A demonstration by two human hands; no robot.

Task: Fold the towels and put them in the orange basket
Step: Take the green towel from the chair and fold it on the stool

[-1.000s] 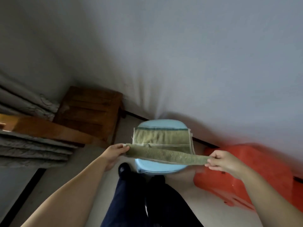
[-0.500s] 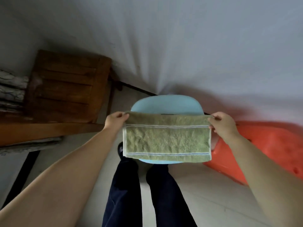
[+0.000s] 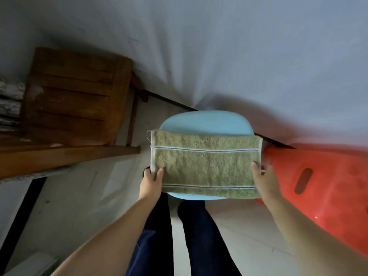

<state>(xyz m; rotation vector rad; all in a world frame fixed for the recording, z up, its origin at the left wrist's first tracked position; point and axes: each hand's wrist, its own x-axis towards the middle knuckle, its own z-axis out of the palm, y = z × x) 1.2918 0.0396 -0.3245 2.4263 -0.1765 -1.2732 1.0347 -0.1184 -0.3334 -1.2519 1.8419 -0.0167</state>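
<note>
One green towel (image 3: 205,166), folded, spread flat over blue stool (image 3: 205,121), covering most of seat; far rim and a sliver of near rim showing. Two pale stripe bands across towel, one near far edge, one near near edge. Loose thread at far left corner.

Left hand (image 3: 151,183) pinching left edge of towel, thumb on top, fingers under. Right hand (image 3: 263,180) pinching right edge the same way, thumb on top, fingers hidden beneath cloth. Both grips at the near half of towel. Forearms bare, reaching in from bottom corners.

Orange basket (image 3: 318,188) just right of stool, close beside right hand, oval handle slot in side wall. Inside of basket not visible.

Dark trousers (image 3: 191,236) below stool, legs side by side, dark shoe partly hidden behind left hand.

Wooden chair (image 3: 73,96) well left of stool, slatted, against pale wall (image 3: 219,46). Grey patterned cloth (image 3: 10,100) at far left edge, blurred. Light tiled floor (image 3: 89,186) underneath, dark strip along lower left.
</note>
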